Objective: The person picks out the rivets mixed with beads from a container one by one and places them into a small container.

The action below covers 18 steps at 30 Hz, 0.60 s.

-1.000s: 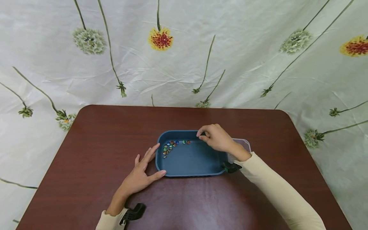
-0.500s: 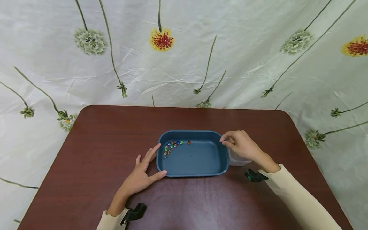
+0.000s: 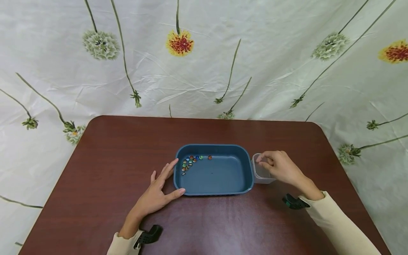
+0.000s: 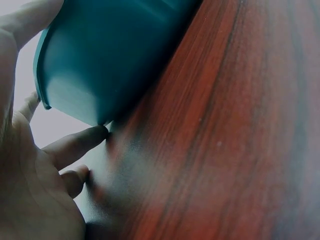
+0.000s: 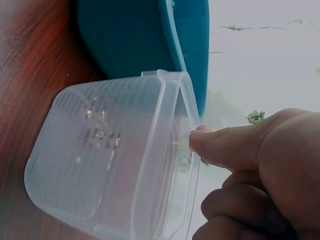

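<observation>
A blue tray (image 3: 213,194) stands mid-table with several glass marbles (image 3: 187,163) gathered toward its left end and one orange marble (image 3: 209,157) a little apart. My left hand (image 3: 153,196) rests against the tray's left side, thumb and fingers spread along it; the left wrist view shows the fingertips (image 4: 97,134) low by its wall. Over the clear plastic container (image 3: 262,180), right of the tray, hovers my right hand (image 3: 278,166) with fingers loosely bent. No marble shows in it. Through the container wall in the right wrist view, small brownish marbles (image 5: 100,137) appear blurred.
The dark red-brown wooden table (image 3: 127,141) carries both containers, and the clear one stands close against the tray's right end. A pale flower-print cloth (image 3: 204,71) hangs behind the table's far edge.
My right hand has moved right, from above the tray to over the clear container. Inside the tray one green marble has shifted left toward the group. My left hand stays put.
</observation>
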{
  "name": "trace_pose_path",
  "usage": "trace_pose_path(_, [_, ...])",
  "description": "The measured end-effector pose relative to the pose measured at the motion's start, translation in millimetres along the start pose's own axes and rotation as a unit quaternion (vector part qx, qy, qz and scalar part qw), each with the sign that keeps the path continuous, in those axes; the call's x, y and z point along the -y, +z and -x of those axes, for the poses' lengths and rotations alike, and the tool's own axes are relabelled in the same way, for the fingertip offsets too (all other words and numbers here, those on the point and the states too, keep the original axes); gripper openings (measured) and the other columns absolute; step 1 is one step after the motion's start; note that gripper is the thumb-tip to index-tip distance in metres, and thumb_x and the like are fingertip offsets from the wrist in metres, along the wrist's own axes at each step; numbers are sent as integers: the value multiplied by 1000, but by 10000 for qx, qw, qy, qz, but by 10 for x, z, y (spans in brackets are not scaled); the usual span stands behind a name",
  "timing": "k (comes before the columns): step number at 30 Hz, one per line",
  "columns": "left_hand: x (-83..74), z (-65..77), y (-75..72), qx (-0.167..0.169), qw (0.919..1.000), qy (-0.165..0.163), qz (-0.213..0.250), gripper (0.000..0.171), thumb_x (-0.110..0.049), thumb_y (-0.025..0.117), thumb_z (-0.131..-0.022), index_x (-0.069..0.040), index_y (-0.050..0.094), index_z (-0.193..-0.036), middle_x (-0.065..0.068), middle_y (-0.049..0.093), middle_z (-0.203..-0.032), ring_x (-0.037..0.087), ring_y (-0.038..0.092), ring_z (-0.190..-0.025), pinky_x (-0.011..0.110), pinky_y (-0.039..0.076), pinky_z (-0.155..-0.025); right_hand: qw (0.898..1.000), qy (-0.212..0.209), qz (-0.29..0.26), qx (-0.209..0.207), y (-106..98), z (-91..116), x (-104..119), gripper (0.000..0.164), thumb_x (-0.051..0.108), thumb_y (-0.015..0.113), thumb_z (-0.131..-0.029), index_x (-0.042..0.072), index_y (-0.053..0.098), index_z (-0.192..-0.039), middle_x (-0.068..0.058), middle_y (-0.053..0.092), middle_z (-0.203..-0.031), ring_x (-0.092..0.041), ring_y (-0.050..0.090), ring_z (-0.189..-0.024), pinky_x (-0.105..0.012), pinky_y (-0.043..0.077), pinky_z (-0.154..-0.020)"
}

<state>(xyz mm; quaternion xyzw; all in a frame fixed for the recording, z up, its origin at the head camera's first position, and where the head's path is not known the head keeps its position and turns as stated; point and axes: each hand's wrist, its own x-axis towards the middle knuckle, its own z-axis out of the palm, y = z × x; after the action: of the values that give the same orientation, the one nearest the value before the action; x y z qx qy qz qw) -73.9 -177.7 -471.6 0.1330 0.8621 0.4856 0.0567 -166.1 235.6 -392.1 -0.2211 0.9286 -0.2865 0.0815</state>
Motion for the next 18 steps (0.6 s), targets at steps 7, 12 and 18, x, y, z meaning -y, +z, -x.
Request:
trace_pose_path(7, [6,5,7,-5,10000,-15,-28,95,-37,77,-89,-32,16,-162,6,42,-158,37,7,-156,72,-9,-112,9999,49,94,-52,-20,3,-4,10,1,71,-91,5,75,-100,9,27,-52,-4,23,-47,-21,29,-49])
trace_pose_path(12, [16,4,9,-4,10000,-22,-20,95,-37,77,-89,-33,16,-162,6,42,-158,37,7,-156,72,-9,-112,9999,-27,93,-63,-28,-56,61,11,3,69,-93,5,75,-102,9,26,-52,-4,21,-47,-21,30,-51])
trace_pose_path(18, [10,-4,9,-14,10000,-16,-34,95,-38,77,-89,-33,16,-162,5,43,-157,36,8,-156,73,-9,-112,9994,-333,20,-59,31,-154,173,9,4,71,-92,4,75,-100,10,27,-50,-2,31,-47,-21,35,-51])
